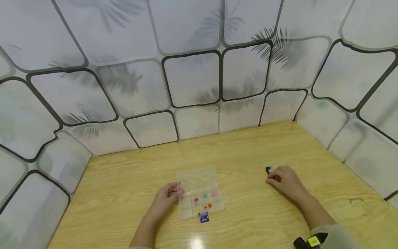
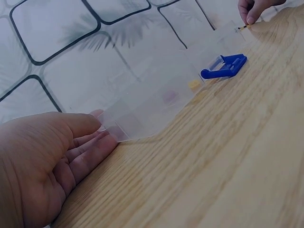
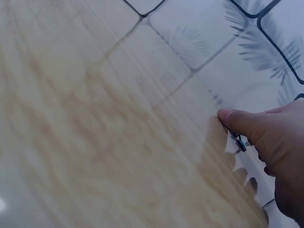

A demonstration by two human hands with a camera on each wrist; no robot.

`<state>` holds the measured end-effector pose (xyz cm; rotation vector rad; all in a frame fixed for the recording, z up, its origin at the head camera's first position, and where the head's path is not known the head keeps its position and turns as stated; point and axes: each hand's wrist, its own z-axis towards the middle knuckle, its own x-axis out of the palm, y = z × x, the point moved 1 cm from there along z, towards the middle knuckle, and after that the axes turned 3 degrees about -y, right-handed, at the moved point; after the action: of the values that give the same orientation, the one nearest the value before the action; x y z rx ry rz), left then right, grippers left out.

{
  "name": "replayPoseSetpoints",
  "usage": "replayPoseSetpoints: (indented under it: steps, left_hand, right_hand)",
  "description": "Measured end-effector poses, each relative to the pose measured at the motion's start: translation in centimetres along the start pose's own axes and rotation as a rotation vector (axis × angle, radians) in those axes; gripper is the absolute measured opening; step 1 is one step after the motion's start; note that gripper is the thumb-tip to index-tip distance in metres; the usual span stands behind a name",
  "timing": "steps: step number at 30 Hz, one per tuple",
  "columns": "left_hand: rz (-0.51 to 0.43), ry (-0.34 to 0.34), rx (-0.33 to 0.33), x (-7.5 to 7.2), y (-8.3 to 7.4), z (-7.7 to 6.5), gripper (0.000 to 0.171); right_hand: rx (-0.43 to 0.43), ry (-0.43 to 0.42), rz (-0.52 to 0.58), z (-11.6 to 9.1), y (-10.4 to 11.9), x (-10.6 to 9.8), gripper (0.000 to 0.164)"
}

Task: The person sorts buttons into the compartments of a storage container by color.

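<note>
A clear plastic compartment box (image 1: 185,213) lies on the table with its transparent lid (image 1: 197,178) folded back and a blue latch (image 1: 203,218) at its front. Small button-like pieces, among them a pink piece (image 1: 213,193) and a purple piece (image 1: 196,200), lie in its compartments. My left hand (image 1: 166,200) grips the box's left end between thumb and fingers, as the left wrist view also shows. To the right, my right hand (image 1: 286,181) has thumb and forefinger together at a little cluster of dark pieces (image 1: 267,169). Whether a piece is pinched between those fingertips is hidden.
The wooden table (image 1: 140,173) meets patterned walls at the back and both sides. A black strapped device with a yellow label (image 1: 313,241) sits at my right wrist. Bare wood separates the box from the cluster.
</note>
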<state>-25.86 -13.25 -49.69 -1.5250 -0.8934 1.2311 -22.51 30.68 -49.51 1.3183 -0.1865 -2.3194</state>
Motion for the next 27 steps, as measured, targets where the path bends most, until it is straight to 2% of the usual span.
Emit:
replayPoseSetpoints:
  steps: [8, 18, 27]
  left_hand:
    - [0.011, 0.005, -0.001, 0.15, -0.21, 0.29, 0.043]
    - [0.034, 0.017, 0.008, -0.16, -0.36, -0.12, 0.045]
    - [0.006, 0.007, 0.001, 0.20, -0.29, -0.20, 0.044]
  right_hand:
    - [0.046, 0.032, 0.017, 0.19, 0.14, -0.29, 0.011]
    - [0.000, 0.114, -0.060, 0.31, 0.67, -0.28, 0.008]
    - [0.002, 0.118, -0.082, 0.21, 0.76, -0.24, 0.010]
